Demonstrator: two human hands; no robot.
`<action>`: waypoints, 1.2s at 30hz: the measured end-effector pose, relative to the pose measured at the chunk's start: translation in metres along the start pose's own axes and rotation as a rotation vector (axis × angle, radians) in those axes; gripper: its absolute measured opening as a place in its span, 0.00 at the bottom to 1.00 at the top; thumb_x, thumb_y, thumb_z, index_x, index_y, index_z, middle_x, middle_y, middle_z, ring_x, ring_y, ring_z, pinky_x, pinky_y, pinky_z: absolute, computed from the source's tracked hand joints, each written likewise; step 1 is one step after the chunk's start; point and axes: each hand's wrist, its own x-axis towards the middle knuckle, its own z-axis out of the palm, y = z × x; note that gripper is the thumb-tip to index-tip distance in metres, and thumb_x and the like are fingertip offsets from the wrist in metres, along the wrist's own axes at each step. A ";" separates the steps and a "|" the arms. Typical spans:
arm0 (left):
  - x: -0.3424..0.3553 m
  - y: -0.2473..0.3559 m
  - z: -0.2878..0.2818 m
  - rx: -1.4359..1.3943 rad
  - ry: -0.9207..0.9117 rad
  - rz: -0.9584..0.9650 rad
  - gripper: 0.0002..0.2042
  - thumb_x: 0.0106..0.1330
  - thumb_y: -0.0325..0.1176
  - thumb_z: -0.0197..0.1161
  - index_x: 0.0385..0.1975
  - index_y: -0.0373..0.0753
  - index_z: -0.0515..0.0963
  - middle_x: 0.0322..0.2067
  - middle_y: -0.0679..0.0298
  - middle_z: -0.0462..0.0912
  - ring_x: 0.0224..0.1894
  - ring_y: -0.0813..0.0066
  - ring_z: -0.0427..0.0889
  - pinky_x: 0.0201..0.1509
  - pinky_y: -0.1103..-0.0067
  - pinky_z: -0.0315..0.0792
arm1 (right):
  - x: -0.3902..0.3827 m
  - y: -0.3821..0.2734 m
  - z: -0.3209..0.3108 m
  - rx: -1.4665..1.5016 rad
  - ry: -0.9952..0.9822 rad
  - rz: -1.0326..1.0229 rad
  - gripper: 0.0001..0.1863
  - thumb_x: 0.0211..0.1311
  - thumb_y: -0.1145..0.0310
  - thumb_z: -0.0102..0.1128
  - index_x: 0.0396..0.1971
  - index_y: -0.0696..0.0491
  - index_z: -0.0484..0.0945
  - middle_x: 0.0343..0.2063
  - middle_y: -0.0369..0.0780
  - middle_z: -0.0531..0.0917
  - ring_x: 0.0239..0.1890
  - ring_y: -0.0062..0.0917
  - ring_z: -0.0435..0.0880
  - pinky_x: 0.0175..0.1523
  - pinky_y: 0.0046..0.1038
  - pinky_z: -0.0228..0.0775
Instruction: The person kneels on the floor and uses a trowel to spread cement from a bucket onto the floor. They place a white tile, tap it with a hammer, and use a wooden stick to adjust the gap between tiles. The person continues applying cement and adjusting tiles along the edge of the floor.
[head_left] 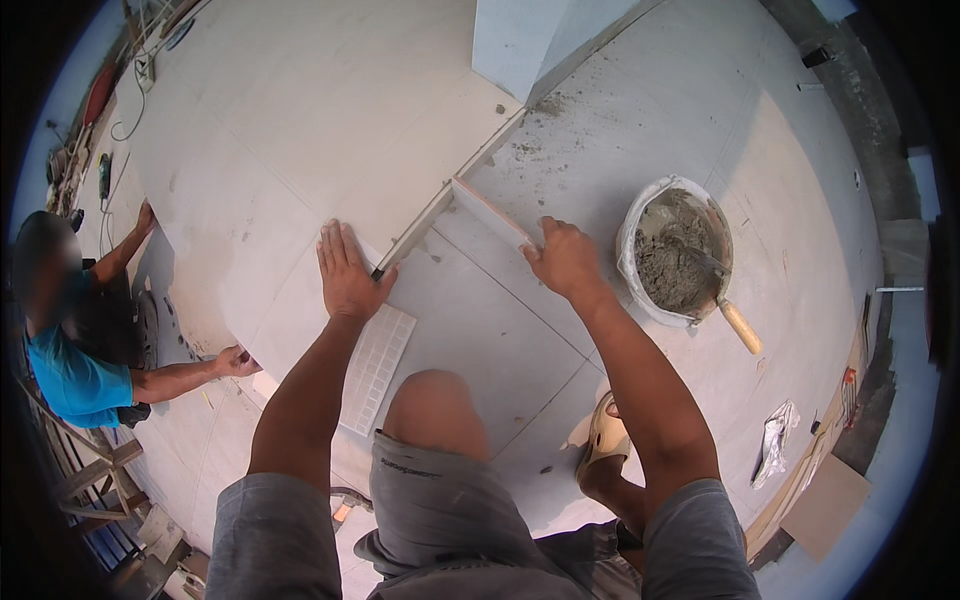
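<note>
My left hand [348, 275] lies flat on a large pale tile [290, 150], its fingers stretched out. Its thumb reaches the tile's raised edge, by a small dark object [377, 273]. With my right hand [565, 258] I grip the near end of a narrow tile strip [490, 208], which stands on edge on the grey floor tiles [500, 300]. The strip's far end meets the raised edge at an angle. Partly hidden beside my left forearm is a light tile piece with a grid pattern [380, 365].
Right of my right hand stands a bucket [628, 250] of wet mortar [675, 255], a wooden-handled trowel [740, 327] resting in it. At the left, a co-worker in a blue shirt [80, 375] has both hands at the large tile's edge. A pale wall corner [515, 45] rises ahead.
</note>
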 end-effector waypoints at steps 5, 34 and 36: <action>0.015 0.005 0.000 0.033 0.002 0.035 0.50 0.57 0.56 0.63 0.68 0.24 0.47 0.71 0.44 0.45 0.75 0.50 0.38 0.77 0.62 0.34 | -0.011 0.014 0.006 0.007 0.115 0.044 0.13 0.61 0.61 0.61 0.36 0.56 0.76 0.34 0.45 0.83 0.39 0.38 0.83 0.45 0.39 0.75; 0.015 0.012 -0.026 0.025 -0.072 0.026 0.52 0.57 0.61 0.60 0.68 0.25 0.46 0.71 0.43 0.44 0.75 0.49 0.38 0.77 0.63 0.34 | -0.057 0.092 0.121 0.114 0.197 0.354 0.17 0.56 0.65 0.61 0.41 0.63 0.75 0.45 0.55 0.77 0.48 0.49 0.76 0.56 0.46 0.68; 0.006 -0.003 -0.014 -0.045 -0.025 0.021 0.52 0.57 0.62 0.59 0.69 0.25 0.46 0.71 0.42 0.44 0.75 0.50 0.38 0.77 0.63 0.34 | -0.056 0.090 0.125 0.027 0.180 0.296 0.20 0.58 0.65 0.61 0.45 0.64 0.75 0.45 0.55 0.76 0.49 0.49 0.76 0.57 0.45 0.68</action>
